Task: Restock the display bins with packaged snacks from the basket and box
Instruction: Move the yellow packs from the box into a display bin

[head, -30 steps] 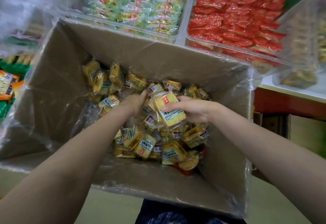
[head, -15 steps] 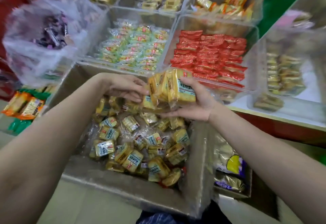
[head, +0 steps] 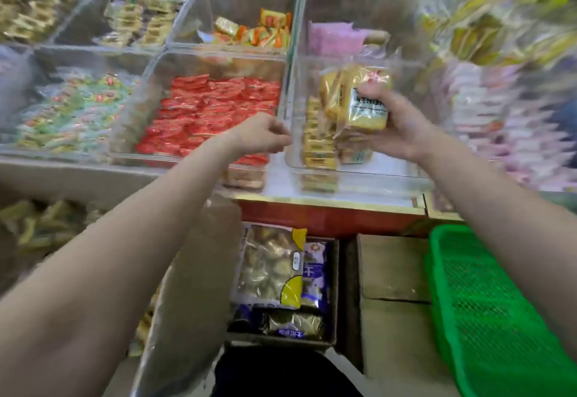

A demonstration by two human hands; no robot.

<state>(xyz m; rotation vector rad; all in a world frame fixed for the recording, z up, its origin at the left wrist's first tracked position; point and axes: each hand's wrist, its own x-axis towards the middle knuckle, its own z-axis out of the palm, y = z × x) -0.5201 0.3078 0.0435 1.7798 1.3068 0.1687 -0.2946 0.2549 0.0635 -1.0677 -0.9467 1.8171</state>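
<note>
Yellow snack packets (head: 356,100) with white labels, red packets (head: 212,109) in a clear bin, green mesh basket (head: 493,309)

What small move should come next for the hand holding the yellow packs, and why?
Probably lower the right hand and set its yellow snack packs into the clear bin below. The same yellow packs already sit stacked there, with space beside them, and the left hand holds nothing.

The right hand (head: 402,128) grips yellow snack packets (head: 359,100) above a clear plastic bin (head: 359,171). The left hand (head: 260,134) hovers beside that bin, holding nothing.
</note>
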